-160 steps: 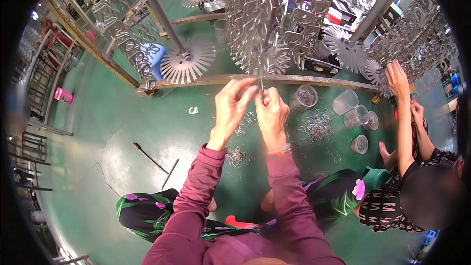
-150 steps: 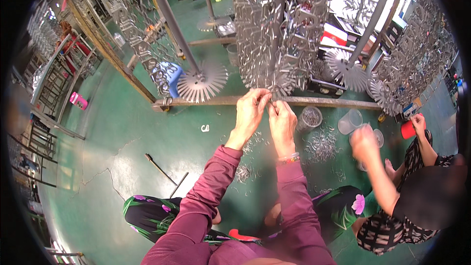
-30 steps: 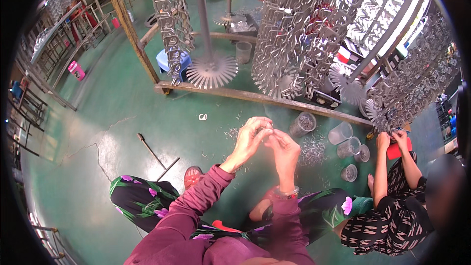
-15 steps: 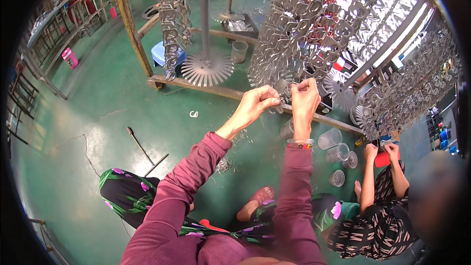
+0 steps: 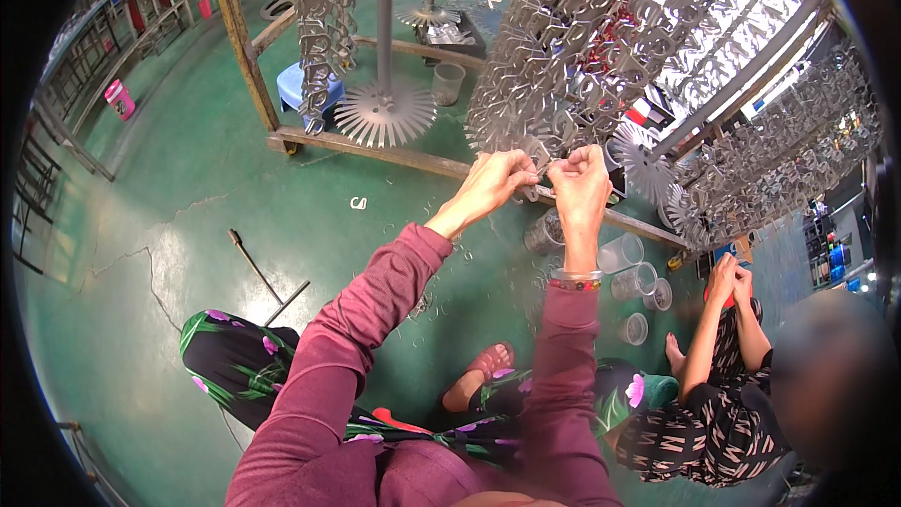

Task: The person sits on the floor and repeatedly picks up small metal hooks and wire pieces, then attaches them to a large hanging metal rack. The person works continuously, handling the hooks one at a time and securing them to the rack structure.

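My left hand [image 5: 490, 186] is closed in a pinch at the lower end of the hanging strings of grey metal hooks [image 5: 535, 84]. One flat metal hook [image 5: 531, 193] shows at its fingertips. Close beside it, my right hand [image 5: 582, 186] also pinches, its thumb and forefinger meeting at the same strings; what lies between them is too small to make out. The two hands are a few centimetres apart, above a wooden rail [image 5: 375, 151]. A single pale hook [image 5: 358, 203] lies on the green floor to the left.
Clear plastic cups [image 5: 634, 282] stand right of my right forearm. A co-worker's hands [image 5: 730, 280] are together at the right. A slotted metal disc [image 5: 385, 115] hangs left of the strings, near a blue stool [image 5: 298, 89]. A thin-handled tool [image 5: 258, 268] lies on the floor.
My hands stay at the lower end of the strings, with my fingertips slightly shifted. The co-worker's hands have come together. The whole view has shifted a little.
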